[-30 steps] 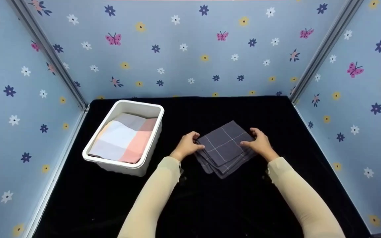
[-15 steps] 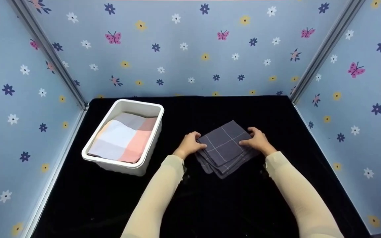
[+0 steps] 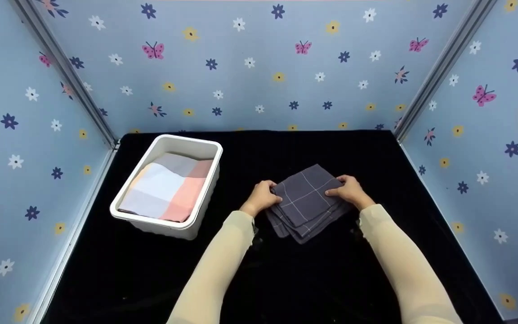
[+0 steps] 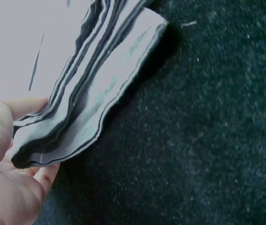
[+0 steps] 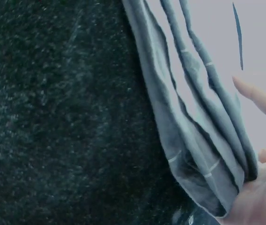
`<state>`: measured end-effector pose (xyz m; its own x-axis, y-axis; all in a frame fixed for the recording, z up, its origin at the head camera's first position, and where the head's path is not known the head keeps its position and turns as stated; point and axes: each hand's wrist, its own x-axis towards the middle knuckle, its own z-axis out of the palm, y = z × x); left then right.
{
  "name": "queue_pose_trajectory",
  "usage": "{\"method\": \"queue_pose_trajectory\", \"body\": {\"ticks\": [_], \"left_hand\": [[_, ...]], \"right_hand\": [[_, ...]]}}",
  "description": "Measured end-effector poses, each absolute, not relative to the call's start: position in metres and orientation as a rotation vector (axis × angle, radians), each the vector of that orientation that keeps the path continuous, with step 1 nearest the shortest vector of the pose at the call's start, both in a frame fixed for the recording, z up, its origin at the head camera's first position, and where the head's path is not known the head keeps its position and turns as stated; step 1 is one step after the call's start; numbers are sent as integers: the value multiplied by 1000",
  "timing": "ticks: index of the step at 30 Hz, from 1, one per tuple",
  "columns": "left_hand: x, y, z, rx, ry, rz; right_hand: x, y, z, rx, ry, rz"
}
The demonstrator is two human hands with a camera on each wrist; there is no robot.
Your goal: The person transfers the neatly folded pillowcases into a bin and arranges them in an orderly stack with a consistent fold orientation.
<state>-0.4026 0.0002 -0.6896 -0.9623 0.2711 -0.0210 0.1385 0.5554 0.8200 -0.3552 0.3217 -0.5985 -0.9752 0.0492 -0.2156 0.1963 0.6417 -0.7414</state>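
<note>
A dark grey cloth [image 3: 306, 198] with thin white check lines lies folded in several layers, its lower layers fanned out toward the person. At its left corner my left hand [image 3: 259, 198] grips it, thumb on top. My right hand [image 3: 351, 191] holds the opposite corner the same way. In the left wrist view the stacked edges of the cloth [image 4: 100, 93] run between the thumb and the fingers of the left hand [image 4: 11, 187]. The right wrist view has the layers of the cloth [image 5: 189, 126] resting in the right hand [image 5: 259, 197], most fingers hidden beneath.
A white plastic bin [image 3: 205, 209] stands on the left of the black-covered table [image 3: 304, 279]. Inside it lies a folded checked cloth [image 3: 162, 184] in pale blue, grey and coral. Blue flowered panels [image 3: 259, 67] wall the table at the back and both sides.
The left hand has shifted slightly right, closer in over the cloth's corner. The right hand has eased slightly left onto its corner. The cloth has barely moved.
</note>
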Motion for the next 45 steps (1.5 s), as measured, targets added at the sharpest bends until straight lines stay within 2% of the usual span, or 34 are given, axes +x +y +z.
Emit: {"method": "queue_pose_trajectory", "body": {"ticks": [8,15,38,45], "left_hand": [[-402,-2,-691,367,2585,1472],[-349,-6,-610,252,2481,1526],[-337,-29,-614,397,2342,1792],[-340,-35,-612,352,2349,1775]], "right_hand": [[-355,322,-597,187,2705,-1253],[-354,318,-592,128,2746,-1313],[-334,287,-520,-132,2750,-1456],[-327,275,-502,-249,2715,-1486]]}}
